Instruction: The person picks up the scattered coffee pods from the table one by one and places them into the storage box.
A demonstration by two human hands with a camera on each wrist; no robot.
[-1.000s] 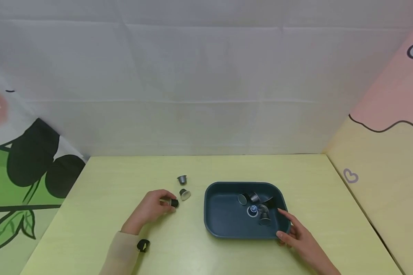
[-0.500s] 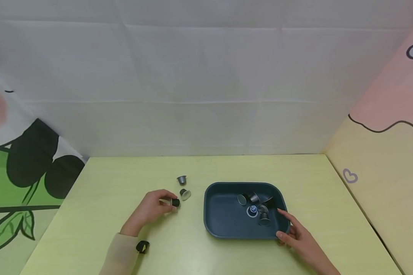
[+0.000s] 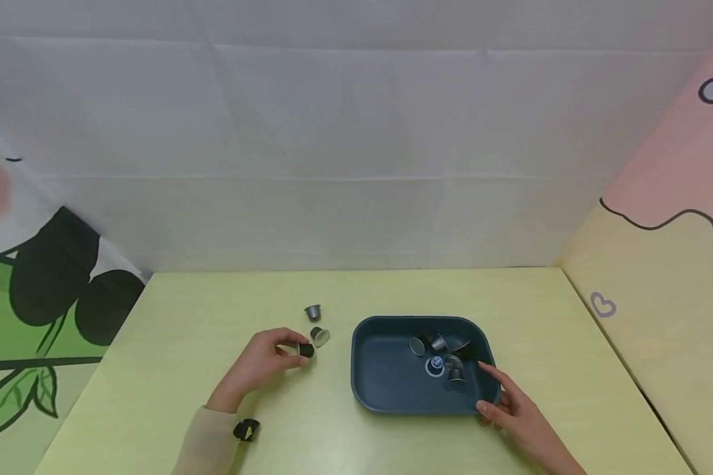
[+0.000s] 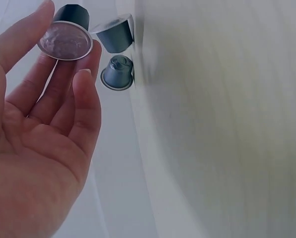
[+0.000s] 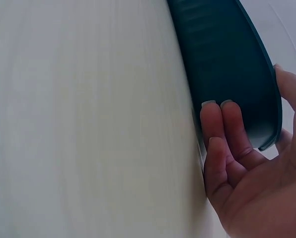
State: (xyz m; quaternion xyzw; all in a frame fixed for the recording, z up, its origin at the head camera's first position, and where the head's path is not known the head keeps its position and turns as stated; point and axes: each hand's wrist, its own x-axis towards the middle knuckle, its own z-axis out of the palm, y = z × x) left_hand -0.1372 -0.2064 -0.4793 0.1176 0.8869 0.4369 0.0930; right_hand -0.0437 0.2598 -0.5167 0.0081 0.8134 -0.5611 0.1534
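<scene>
In the head view my left hand pinches a dark coffee capsule between thumb and fingers. Its silvery foil lid faces the left wrist camera. Two more capsules lie on the table just beyond: a tipped one beside my fingertips and a grey one farther back. My right hand holds the right end of a dark blue tray, with a digit over the rim and several fingertips against its outer wall. Several capsules lie in the tray's right half.
The pale yellow tabletop runs back to a white cloth wall. Printed panels stand at the left and right. A black band sits on the left wrist.
My left hand's capsule has shifted slightly right, closer to the tipped capsule. The right hand and tray stay in place.
</scene>
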